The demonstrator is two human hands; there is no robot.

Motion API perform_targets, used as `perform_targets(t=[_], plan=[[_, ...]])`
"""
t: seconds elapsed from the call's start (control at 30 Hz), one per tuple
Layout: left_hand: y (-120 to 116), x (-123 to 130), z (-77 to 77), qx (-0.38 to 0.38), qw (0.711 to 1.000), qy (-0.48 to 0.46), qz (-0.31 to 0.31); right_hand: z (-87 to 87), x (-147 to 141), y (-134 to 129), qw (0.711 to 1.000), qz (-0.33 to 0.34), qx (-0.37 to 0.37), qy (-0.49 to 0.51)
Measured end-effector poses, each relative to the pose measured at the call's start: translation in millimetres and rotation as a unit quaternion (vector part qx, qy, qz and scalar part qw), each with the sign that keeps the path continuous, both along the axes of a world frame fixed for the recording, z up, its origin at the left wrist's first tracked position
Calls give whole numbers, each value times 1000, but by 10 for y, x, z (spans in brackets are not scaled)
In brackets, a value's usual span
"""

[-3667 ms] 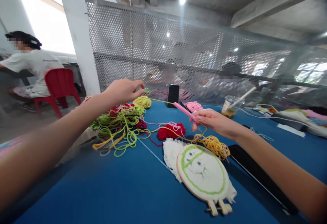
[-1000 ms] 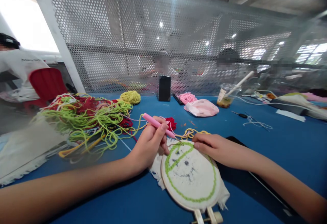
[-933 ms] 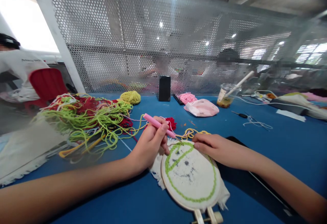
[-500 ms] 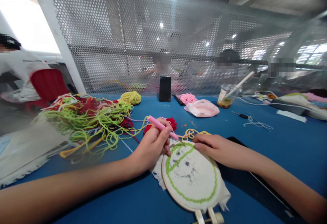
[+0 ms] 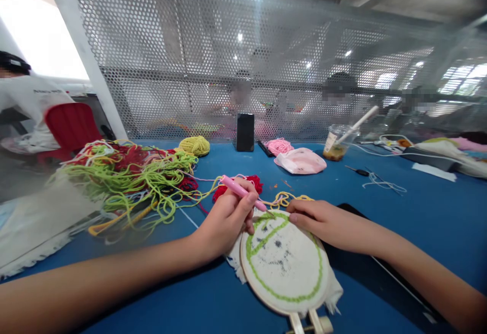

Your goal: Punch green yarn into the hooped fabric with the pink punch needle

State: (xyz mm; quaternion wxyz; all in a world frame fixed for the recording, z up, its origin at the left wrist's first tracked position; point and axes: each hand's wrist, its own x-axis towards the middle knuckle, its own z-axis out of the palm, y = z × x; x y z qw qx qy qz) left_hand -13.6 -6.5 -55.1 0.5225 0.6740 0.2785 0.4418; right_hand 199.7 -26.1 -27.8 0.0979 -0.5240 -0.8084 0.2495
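My left hand (image 5: 230, 217) is closed around a pink punch needle (image 5: 239, 188), held slanted like a pen. Its metal tip meets the cloth near the top of a round embroidery hoop (image 5: 243, 268). Stretched in the hoop is white fabric (image 5: 292, 268), with a green yarn outline (image 5: 283, 298) and dark drawn marks in the middle. My right hand (image 5: 319, 220) grips the hoop's upper right edge, thumb on top; some fingers are hidden. Green yarn (image 5: 213, 190) runs from a tangled heap (image 5: 152, 176) towards my left hand. The hoop's screw clamp (image 5: 312, 322) points towards me.
Red yarn (image 5: 254, 184) and yellow yarn (image 5: 285, 199) lie just behind the hoop. Farther back are a yellow yarn ball (image 5: 195, 145), an upright phone (image 5: 245, 132), a pink pouch (image 5: 300, 161) and a drink cup (image 5: 335, 143). A perforated screen (image 5: 213, 55) borders the blue table.
The punch needle has dipped slightly in my left hand, its tip a little lower at the cloth. My right hand and the hoop stay almost where they were.
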Motion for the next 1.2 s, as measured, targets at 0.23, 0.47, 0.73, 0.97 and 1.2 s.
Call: perform_targets(t=[0.23, 0.47, 0.73, 0.97, 1.2], plan=[[-14, -4, -30, 44, 997, 55, 14, 11, -32, -20, 1000, -6, 14, -3], [-6, 25, 14, 98, 990, 102, 9, 33, -151, -65, 997, -59, 51, 13], [10, 90, 56, 121, 988, 96, 17, 97, -135, -58, 963, -73, -61, 252], [34, 18, 1, 74, 996, 39, 31, -113, -121, 59, 963, -25, -32, 266], [37, 30, -35, 40, 999, -4, 21, -149, -44, 160, 976, 72, -43, 201]])
